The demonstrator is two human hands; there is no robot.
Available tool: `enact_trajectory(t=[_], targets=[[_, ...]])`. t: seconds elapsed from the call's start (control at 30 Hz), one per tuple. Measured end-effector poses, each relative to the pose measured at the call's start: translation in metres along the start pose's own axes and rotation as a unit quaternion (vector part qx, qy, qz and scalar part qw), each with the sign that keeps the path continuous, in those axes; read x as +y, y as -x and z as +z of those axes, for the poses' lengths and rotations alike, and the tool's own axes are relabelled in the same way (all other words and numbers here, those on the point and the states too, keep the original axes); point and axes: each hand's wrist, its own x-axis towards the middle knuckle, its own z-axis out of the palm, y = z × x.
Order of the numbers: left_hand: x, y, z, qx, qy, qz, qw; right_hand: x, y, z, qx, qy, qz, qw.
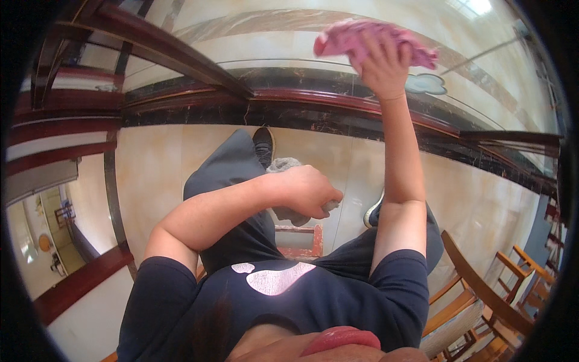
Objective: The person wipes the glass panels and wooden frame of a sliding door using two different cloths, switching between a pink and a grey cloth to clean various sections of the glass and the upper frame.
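My right hand [384, 68] reaches out to the upper right with its fingers spread over a crumpled pink cloth [344, 40]. Cloth and hand are slightly blurred. Behind them is a glossy, pale, marble-patterned surface [271, 45]; whether glass stands in front of it, I cannot tell. A pale blue cloud-shaped sticker [427, 84] shows just beside my right wrist. Closer in, my left hand [312, 192] is closed around a bunched grey cloth [294, 215], held above the gap between my knees. Part of that cloth is hidden under the hand.
A dark red wooden rail [316, 96] runs crosswise ahead, along a black marble strip [289, 115]. Dark wooden framing [181, 50] stands at the left. Below me is a worn red wooden stool [312, 242]. Wooden chairs [479, 289] stand at the lower right on pale floor tiles [488, 208].
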Motion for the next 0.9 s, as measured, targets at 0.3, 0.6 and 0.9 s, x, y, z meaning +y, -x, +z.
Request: enact_trajectory(t=[0.3,0.6,0.9], targets=[[0.008,-0.022,-0.002,-0.029,-0.031,-0.009,0.999,0.059,-0.013,-0.046,0.280,0.044,0.476,0.832],[0.011,-0.040,0.003,-0.073,-0.045,-0.010,0.996,0.072,0.113,-0.019,0.297,0.003,0.715,0.633],[0.011,-0.052,0.003,-0.071,-0.033,0.005,0.997,0.068,0.208,0.011,0.378,-0.172,0.827,0.378]])
